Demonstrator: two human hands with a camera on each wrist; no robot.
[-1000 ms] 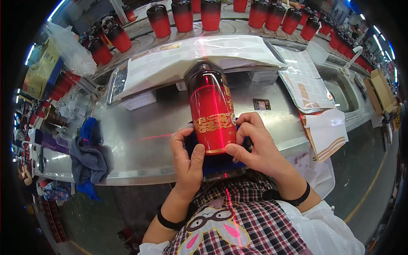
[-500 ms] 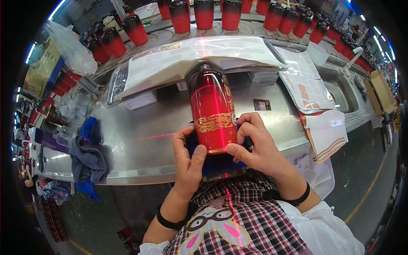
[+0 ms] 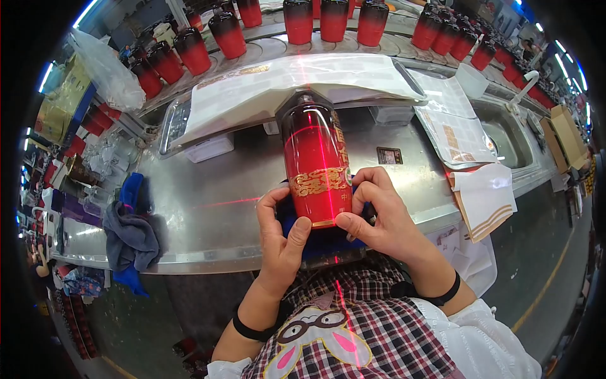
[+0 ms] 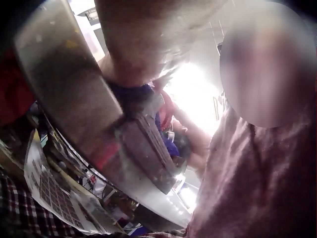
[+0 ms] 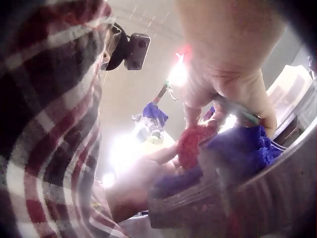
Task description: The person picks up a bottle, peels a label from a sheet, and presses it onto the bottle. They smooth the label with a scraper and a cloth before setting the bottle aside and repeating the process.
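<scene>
A red bottle (image 3: pixel 310 164) with a dark shoulder and gold pattern lies tilted before me, its neck end at a dark notched rest (image 3: pixel 284 112). A red light line runs along it. My left hand (image 3: pixel 279 243) holds the base end from the left, thumb at the bottom edge and fingers along the side. From the right, my right hand (image 3: pixel 386 218) grips the same end with bent fingers and its thumb at the bottom corner. Blue cloth (image 5: pixel 242 148) lies beneath the bottle in the right wrist view, where the round red base (image 5: pixel 190 148) shows between the hands.
Behind the sheet-covered rack (image 3: pixel 246 85), several red-black bottles (image 3: pixel 298 22) stand on a curved conveyor. A grey towel (image 3: pixel 130 237) hangs over the left bench edge. On the right are printed sheets (image 3: pixel 461 132), white paper (image 3: pixel 485 192) and a sink (image 3: pixel 508 136).
The bottles on the conveyor have travelled to the right. My left thumb has shifted slightly right along the bottle's base; my right hand stays nearly still.
</scene>
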